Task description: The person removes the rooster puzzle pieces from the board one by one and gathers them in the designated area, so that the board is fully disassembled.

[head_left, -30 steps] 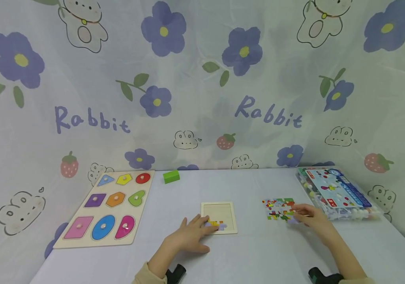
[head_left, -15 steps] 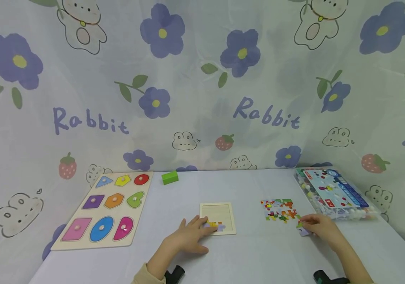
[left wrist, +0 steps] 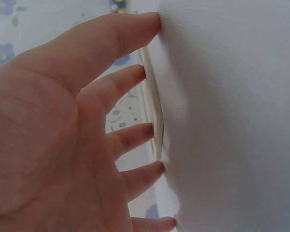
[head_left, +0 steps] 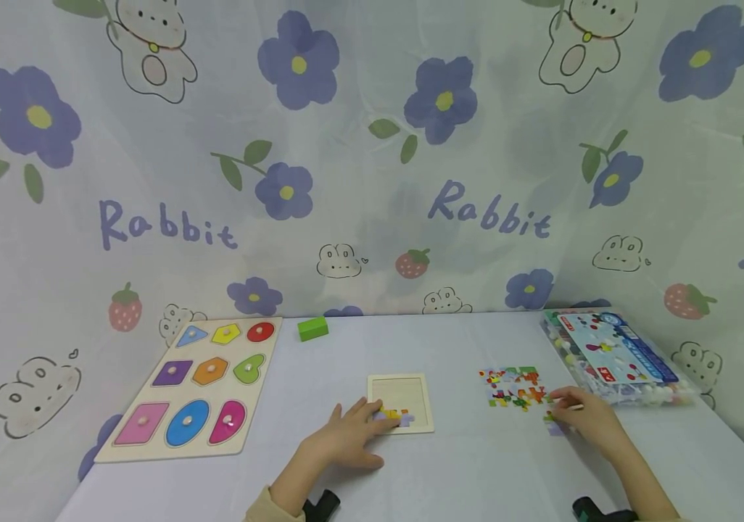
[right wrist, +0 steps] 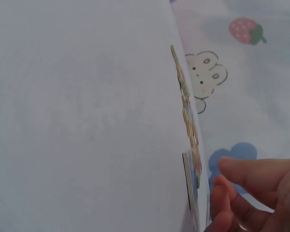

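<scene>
My left hand lies with spread fingers over the left edge of a small wooden puzzle tray. Its fingertips reach the frame and a few yellow and lilac puzzle pieces in the tray's lower part. In the left wrist view, the left fingers touch the tray's thin edge. To the right, my right hand has bent fingers beside a patch of joined colourful pieces. Beneath its fingertips lies a lilac-and-green piece. A pale sliver shows between the fingers; I cannot tell whether they pinch a piece.
A wooden shape board with knobbed shapes lies at the left. A green block sits at the back edge. A clear case with a printed sheet stands back right, close behind the right hand. A patterned curtain hangs behind the table.
My right hand moved from the patch's right edge slightly toward me, bringing the lilac-and-green piece away from it; then its fingers shifted slightly above that piece. The left hand stayed on the tray.
</scene>
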